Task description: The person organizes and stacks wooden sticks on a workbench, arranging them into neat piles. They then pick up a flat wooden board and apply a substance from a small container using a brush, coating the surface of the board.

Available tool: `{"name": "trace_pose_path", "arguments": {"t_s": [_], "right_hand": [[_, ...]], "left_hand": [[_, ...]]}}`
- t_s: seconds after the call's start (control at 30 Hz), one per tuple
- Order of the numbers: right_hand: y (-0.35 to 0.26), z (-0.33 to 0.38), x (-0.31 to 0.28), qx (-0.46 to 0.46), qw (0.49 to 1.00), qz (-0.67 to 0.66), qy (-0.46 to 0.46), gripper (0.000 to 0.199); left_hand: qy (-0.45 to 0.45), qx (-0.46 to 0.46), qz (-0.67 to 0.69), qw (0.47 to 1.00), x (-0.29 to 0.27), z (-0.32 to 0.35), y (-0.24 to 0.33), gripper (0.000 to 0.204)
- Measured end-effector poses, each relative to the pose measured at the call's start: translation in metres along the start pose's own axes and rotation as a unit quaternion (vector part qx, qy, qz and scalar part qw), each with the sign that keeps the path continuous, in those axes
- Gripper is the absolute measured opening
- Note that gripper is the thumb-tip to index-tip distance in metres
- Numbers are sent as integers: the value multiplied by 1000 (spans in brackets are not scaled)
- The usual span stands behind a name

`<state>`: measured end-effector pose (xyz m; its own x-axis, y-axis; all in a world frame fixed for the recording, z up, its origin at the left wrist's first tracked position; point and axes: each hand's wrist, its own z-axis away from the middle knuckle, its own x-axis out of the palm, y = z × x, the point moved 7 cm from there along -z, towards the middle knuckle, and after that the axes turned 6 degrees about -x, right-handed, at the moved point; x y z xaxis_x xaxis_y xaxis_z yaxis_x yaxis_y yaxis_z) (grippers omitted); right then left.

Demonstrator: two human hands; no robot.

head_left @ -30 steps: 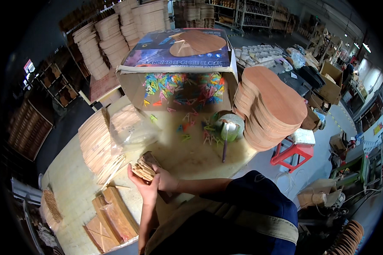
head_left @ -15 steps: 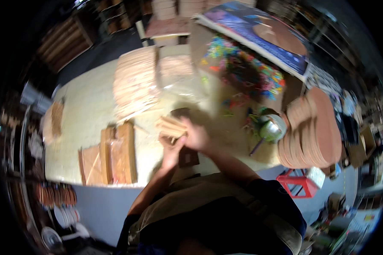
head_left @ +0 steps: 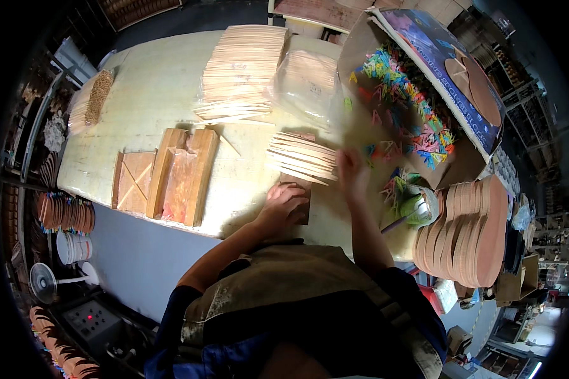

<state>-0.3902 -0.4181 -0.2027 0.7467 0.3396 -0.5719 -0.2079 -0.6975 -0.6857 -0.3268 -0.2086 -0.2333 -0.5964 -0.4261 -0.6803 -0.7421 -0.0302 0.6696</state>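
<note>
Several pale wooden strips lay fanned across far part of brown block on bench. Left hand lay bent-fingered on near part, grip unclear; right hand blurred near strips' right ends, grasp untellable. Judgement: steady block, light touch suited loose strips.

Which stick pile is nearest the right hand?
The small pile lying across the dark block, beside the right hand. The big pile, bagged pile and far-left bundle are all farther away, off the block.
</note>
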Motion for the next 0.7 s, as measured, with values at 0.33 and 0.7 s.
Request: {"name": "trace_pose_path", "arguments": {"t_s": [0.33, 0.7], "right_hand": [[24, 111, 55, 467, 759, -454, -20, 18], [54, 110, 49, 426, 791, -433, -77, 16]], "left_hand": [[76, 8, 26, 997, -14, -2, 0, 37], [106, -2, 11, 994, -22, -17, -28, 21]]}}
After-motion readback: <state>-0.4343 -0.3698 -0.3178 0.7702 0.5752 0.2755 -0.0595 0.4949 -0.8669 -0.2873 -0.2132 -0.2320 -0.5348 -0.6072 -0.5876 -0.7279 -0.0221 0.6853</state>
